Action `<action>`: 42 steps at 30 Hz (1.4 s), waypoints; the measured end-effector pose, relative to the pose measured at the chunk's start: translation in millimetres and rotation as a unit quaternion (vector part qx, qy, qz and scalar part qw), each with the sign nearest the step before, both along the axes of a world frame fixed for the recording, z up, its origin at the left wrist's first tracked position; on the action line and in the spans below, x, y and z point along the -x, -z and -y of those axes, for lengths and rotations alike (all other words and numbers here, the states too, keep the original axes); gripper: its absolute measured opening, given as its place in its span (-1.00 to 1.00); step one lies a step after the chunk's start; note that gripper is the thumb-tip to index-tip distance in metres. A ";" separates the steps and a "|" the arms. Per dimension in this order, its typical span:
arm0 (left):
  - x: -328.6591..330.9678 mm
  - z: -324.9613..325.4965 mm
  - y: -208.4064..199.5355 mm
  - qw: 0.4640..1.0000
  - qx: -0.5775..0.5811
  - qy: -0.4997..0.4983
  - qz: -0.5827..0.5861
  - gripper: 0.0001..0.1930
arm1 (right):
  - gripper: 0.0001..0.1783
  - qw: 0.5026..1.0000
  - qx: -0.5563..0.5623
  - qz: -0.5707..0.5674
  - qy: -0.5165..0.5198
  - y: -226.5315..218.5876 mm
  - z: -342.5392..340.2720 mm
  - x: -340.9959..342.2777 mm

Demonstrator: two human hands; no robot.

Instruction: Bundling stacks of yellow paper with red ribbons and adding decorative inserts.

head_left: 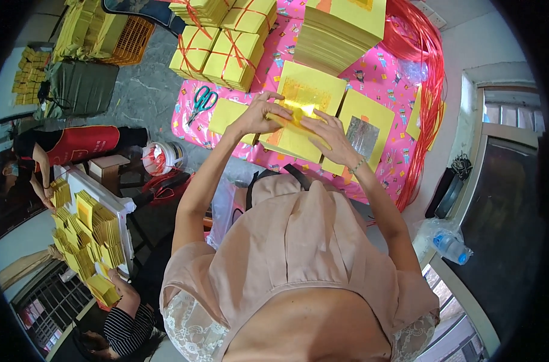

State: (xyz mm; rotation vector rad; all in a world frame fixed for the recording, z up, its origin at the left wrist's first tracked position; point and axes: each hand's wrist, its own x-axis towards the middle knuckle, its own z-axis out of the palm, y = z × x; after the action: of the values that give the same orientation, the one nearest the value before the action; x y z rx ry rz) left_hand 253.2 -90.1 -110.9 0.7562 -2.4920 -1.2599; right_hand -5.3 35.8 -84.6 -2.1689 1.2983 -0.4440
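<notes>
A stack of yellow paper sheets (285,137) lies in front of me, its top sheet bearing a shiny gold square. The near part of a gold-foiled sheet (311,110) curls up between my hands. My left hand (261,114) has its fingers bent and closed on the left side of this curl. My right hand (333,135) reaches in from the other side; its fingers are stretched over the curl, the thumb apart. Under my right wrist lies a yellow sheet with a silver square (363,137). More yellow paper (227,116) sits beside my left wrist.
Green-handled scissors (202,102) lie left on the pink patterned tablecloth (250,154). Red-tied yellow bundles (231,59) and a tall paper stack (335,42) stand at the back. Red strands (428,90) hang over the right edge. Two people work at a white table (120,208) on the left.
</notes>
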 end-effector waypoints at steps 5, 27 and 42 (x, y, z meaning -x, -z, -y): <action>4.6 -9.3 4.7 0.990 -0.057 -0.106 -0.066 -0.72 | -0.52 0.994 -0.048 0.059 0.074 5.2 -1.5 -1.3; 4.3 -8.3 -1.1 0.994 -0.068 -0.061 -0.053 -0.80 | -0.25 0.992 -0.004 -0.086 -0.095 -8.6 22.5 9.8; 2.5 -9.1 7.8 0.981 -0.129 -0.114 -0.088 -0.75 | -0.38 0.996 -0.064 0.035 -0.052 -1.2 25.9 11.5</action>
State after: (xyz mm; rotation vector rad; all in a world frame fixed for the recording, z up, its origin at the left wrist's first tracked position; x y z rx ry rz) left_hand 250.7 -81.0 -118.7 0.9168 -2.0614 -1.5065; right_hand -16.9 10.0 -83.4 -2.0837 1.1384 -0.3808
